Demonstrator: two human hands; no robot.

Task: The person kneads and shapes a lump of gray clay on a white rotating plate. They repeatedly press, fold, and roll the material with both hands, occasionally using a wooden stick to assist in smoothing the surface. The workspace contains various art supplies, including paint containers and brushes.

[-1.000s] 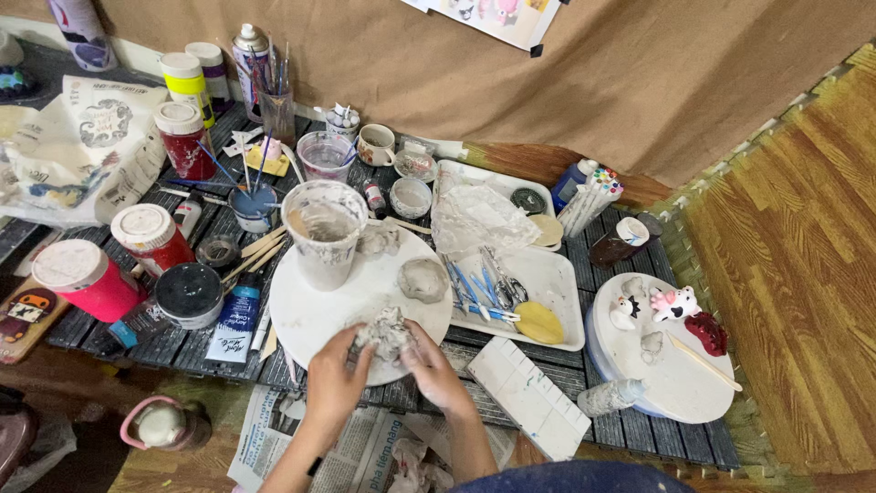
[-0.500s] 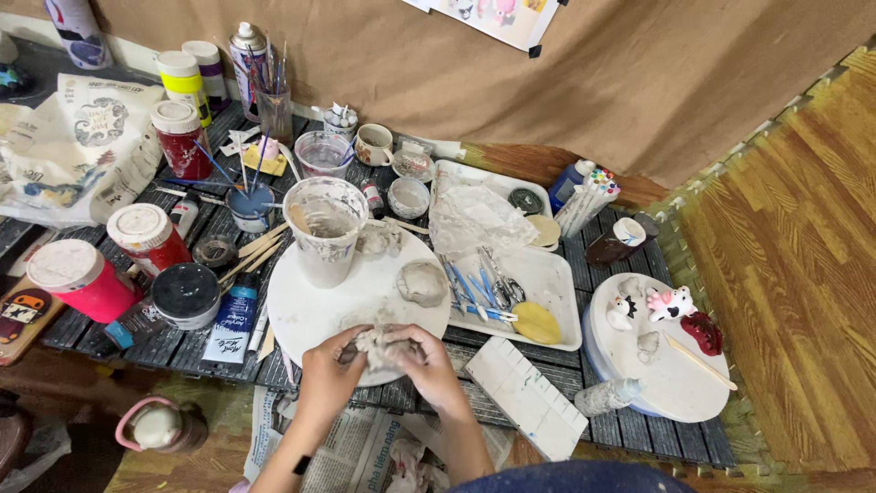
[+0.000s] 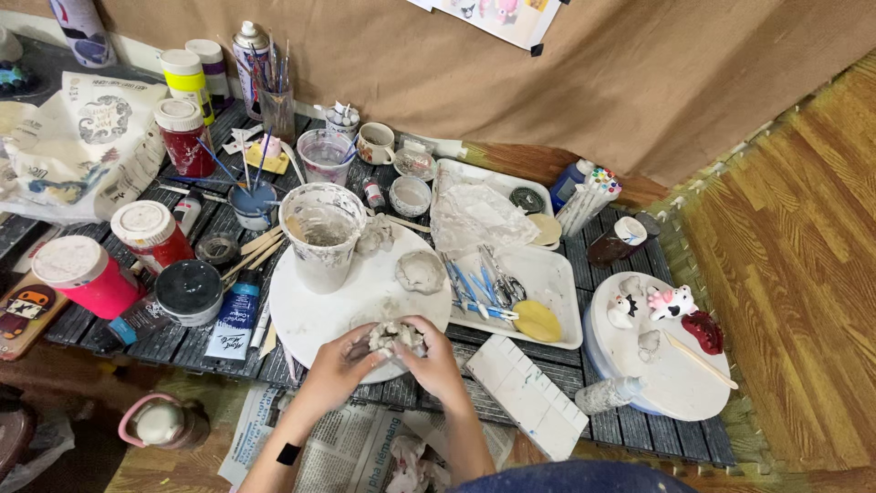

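Both my hands — left, right — pinch a rough grey clay lump at lower centre, over the white board; it looks half-shaped, unpainted.

Soft, even indoor light is falling from above, keeping the scene fairly bright. Shadows are lying short and faint under the jars. The white round board is glaring slightly. Wide-angle distortion is bending the edges, and the corners are looking softer and dimmer.
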